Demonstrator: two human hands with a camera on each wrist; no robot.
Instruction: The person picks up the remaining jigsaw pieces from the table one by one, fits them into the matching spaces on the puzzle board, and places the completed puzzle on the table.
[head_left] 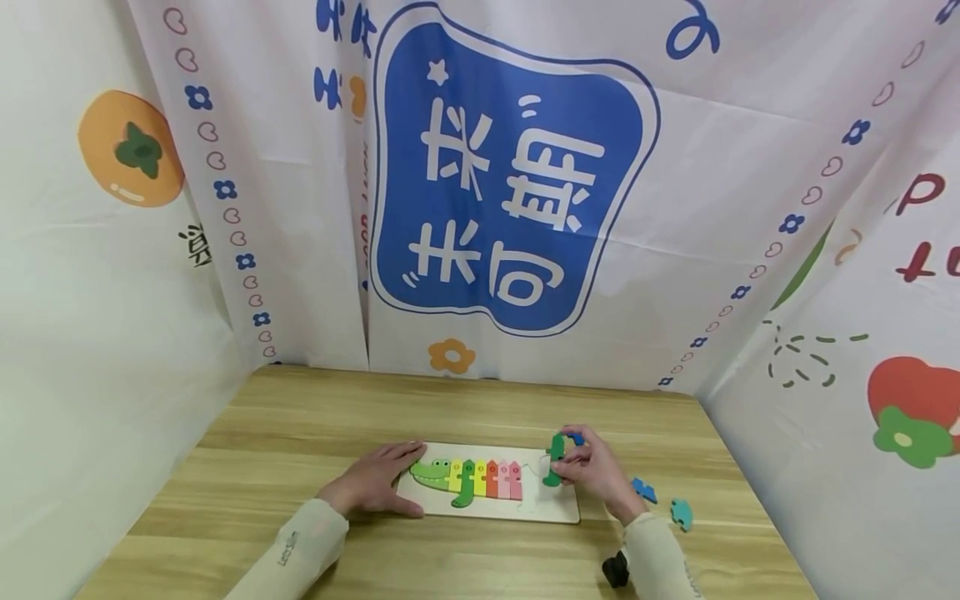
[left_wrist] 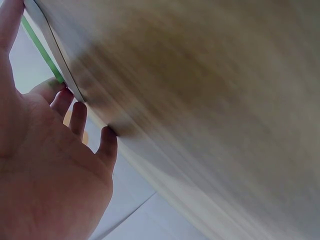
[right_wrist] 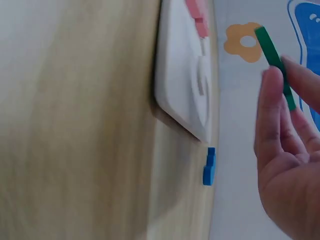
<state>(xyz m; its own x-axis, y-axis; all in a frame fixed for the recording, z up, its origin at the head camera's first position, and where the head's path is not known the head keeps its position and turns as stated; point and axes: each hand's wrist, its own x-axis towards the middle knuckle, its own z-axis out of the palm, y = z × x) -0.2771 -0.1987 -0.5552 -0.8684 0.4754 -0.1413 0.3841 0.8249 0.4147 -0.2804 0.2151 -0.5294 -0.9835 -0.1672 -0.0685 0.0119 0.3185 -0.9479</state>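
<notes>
A pale wooden puzzle board (head_left: 558,507) lies on the table, with a crocodile made of coloured pieces filling its left and middle parts. The green head piece (head_left: 431,472) is at the left, followed by yellow, green, red and pink pieces. Recessed outlines show at the board's right end. My left hand (head_left: 375,482) rests at the left end, fingers spread, fingertips touching the board's edge. Above the right end, my right hand (head_left: 597,473) pinches a green puzzle piece (right_wrist: 272,52) between thumb and fingers, holding it tilted and raised off the board.
A blue piece (head_left: 575,437) lies just behind the right hand. Another blue piece (head_left: 644,490) and a teal piece (head_left: 682,515) lie to the right on the wooden table (head_left: 322,408). A small black object (head_left: 616,570) is by the right sleeve. Printed cloth surrounds the table.
</notes>
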